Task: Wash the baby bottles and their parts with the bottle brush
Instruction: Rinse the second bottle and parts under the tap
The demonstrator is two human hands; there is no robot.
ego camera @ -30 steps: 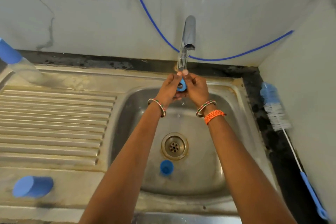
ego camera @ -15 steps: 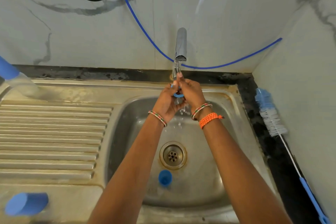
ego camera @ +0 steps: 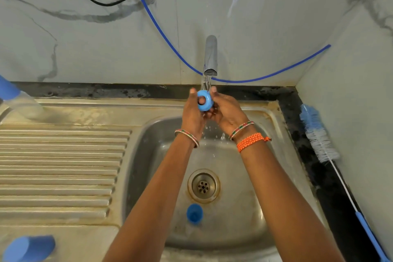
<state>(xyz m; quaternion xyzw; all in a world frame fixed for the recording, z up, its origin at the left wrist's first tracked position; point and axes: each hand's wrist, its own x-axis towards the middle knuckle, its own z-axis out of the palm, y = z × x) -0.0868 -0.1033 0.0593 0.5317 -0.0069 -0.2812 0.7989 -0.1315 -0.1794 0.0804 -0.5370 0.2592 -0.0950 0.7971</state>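
Both hands, left hand (ego camera: 192,110) and right hand (ego camera: 225,110), hold the blue ring (ego camera: 204,100) under the tap (ego camera: 210,55) at twelve o'clock of the sink (ego camera: 293,155), now turned hole-up, fingers curled round it; rinsing appears nearly done, brush (ego camera: 316,134) idle at three o'clock.

My left hand (ego camera: 192,112) and right hand (ego camera: 226,112) crowd the space right under the tap spout (ego camera: 210,55), with the blue ring (ego camera: 204,100) between them, so nothing more fits there. Below my wrists the sink basin (ego camera: 244,219) lies open, apart from a small blue cap (ego camera: 194,213) just in front of the drain (ego camera: 203,186). The ribbed drainboard (ego camera: 59,168) to my left is bare. On my right the side wall (ego camera: 361,102) stands close, and the bottle brush (ego camera: 319,136) fills the narrow dark ledge (ego camera: 308,155) beneath it.
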